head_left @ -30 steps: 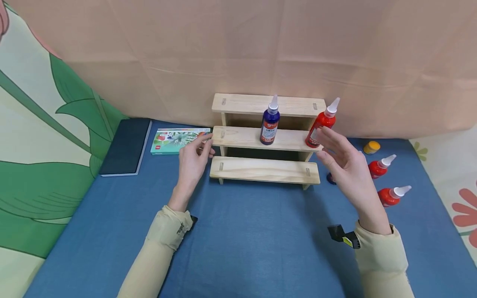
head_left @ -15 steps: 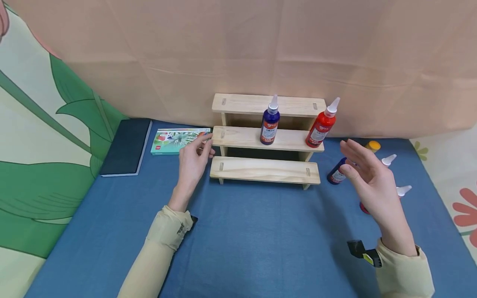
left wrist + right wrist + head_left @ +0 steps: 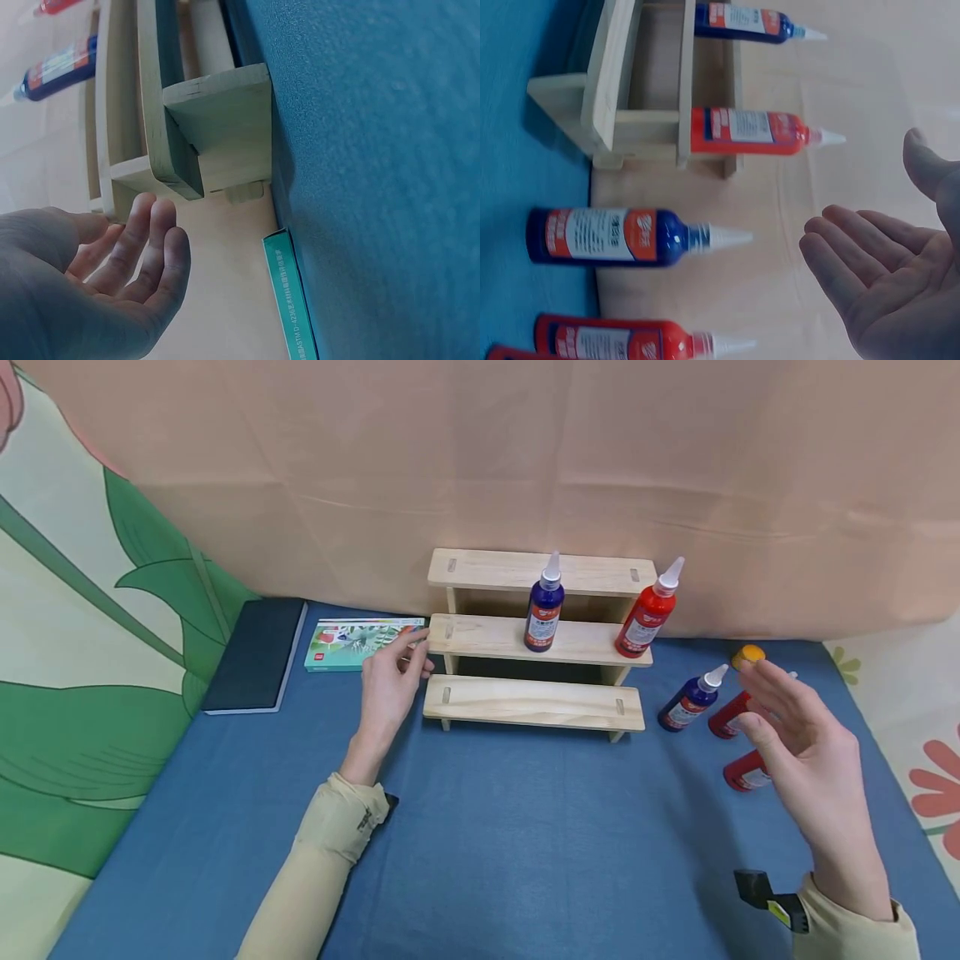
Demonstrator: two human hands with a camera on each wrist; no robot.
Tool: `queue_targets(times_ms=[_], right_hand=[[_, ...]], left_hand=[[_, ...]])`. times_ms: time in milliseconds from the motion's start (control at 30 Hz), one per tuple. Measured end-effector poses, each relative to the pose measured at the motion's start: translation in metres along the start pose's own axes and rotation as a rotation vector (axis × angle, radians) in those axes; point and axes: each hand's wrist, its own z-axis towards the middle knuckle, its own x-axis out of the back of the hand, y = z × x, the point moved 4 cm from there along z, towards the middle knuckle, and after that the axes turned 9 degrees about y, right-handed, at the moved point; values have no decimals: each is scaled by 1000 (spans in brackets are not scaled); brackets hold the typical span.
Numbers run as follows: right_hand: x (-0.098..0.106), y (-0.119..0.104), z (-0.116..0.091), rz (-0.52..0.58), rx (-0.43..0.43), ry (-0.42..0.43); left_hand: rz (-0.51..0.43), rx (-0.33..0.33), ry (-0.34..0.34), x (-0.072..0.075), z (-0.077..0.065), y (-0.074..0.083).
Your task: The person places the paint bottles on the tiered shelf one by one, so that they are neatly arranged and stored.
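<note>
A three-tier wooden shelf stands at the back of the table. On its middle tier are an upright blue squeeze bottle and, at the right end, a red squeeze bottle, both with white nozzles. My left hand has its fingertips at the left end of that tier, fingers loosely bent; whether they touch it I cannot tell. Right of the shelf, my right hand hovers, holding nothing, fingers apart from the thumb. It partly hides two red bottles on the table. Beside them stands another blue bottle.
A green-blue box lies left of the shelf, with a dark notebook farther left. A yellow cap shows behind the red bottles. Blue cloth covers the table; a beige curtain hangs behind.
My right hand has drawn away from the red bottle on the middle tier, rightward and toward me, uncovering the blue bottle on the table. The left hand has stayed in place.
</note>
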Motion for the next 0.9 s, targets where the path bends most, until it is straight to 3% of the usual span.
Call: queue_targets(times_ms=[567, 900], right_hand=[[25, 12, -10, -84, -66, 135], [49, 23, -20, -70, -194, 360]], left_hand=[[-3, 3, -11, 0, 0, 0], [-4, -8, -3, 0, 0, -1]])
